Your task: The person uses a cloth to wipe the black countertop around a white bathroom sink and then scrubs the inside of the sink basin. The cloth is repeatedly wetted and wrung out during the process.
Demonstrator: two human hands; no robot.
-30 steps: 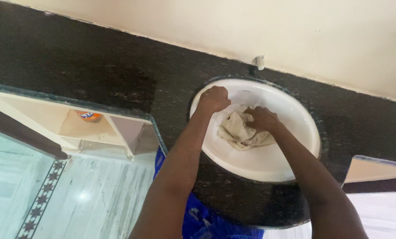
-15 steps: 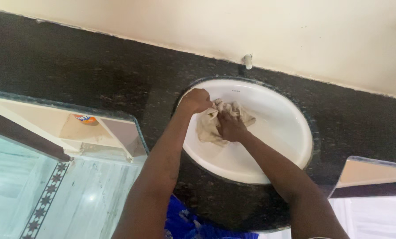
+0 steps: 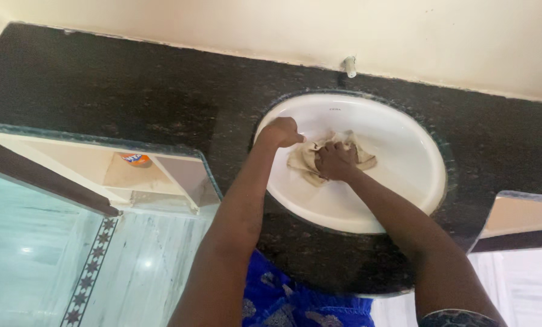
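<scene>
A white oval basin (image 3: pixel 404 181) is set into a dark speckled stone counter (image 3: pixel 131 97). A crumpled beige cloth (image 3: pixel 302 158) lies bunched in the left part of the bowl. My right hand (image 3: pixel 336 161) presses down on the cloth with fingers closed into it. My left hand (image 3: pixel 280 132) is a closed fist at the basin's left rim, touching the cloth's edge; whether it grips a corner is hard to tell.
A small tap stub (image 3: pixel 349 65) sticks out of the cream wall behind the basin. Left of me a cream shelf unit (image 3: pixel 119 175) holds an orange-capped item (image 3: pixel 136 160). Pale tiled floor (image 3: pixel 131 266) lies below; blue patterned clothing (image 3: pixel 283 300) shows between my arms.
My right hand has slid the cloth leftwards across the bowl and bunched it up near my left fist. The camera view shifted slightly.
</scene>
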